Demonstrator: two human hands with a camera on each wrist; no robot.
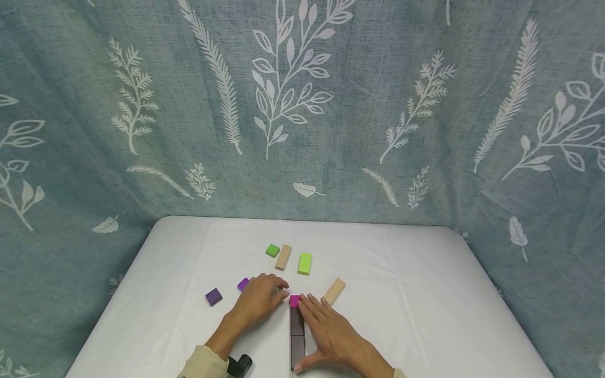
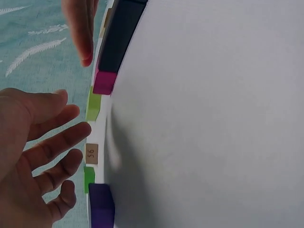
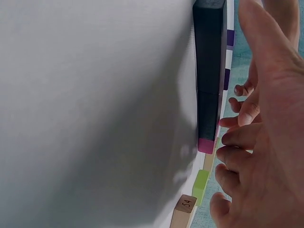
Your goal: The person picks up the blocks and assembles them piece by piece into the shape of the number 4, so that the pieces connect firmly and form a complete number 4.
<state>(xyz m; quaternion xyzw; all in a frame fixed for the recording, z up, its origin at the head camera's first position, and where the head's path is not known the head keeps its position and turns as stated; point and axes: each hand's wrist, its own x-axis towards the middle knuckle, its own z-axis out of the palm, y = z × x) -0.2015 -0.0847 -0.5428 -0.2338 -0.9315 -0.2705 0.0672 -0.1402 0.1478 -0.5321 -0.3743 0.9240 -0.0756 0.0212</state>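
Note:
Two dark wooden blocks lie end to end, the far one (image 1: 297, 321) and the near one (image 1: 298, 353), with a pink block (image 1: 294, 301) lined up at their far end. Along their right side, my right hand (image 1: 336, 336) spreads its straight fingers by the pink block, its thumb at the near block's close end. To the left of the pink block is my left hand (image 1: 260, 298), fingers loosely bent around nothing, as the left wrist view also shows. It partly covers a purple block (image 1: 243, 284).
A dark purple block (image 1: 214, 296) lies at left. Farther back sit a green block (image 1: 272, 250), a plain wood block (image 1: 283, 258) and a lime block (image 1: 304, 263). Another plain wood block (image 1: 335, 290) is just beyond the right fingertips. Patterned cloth (image 1: 350, 194) hangs behind the white table (image 1: 402, 315).

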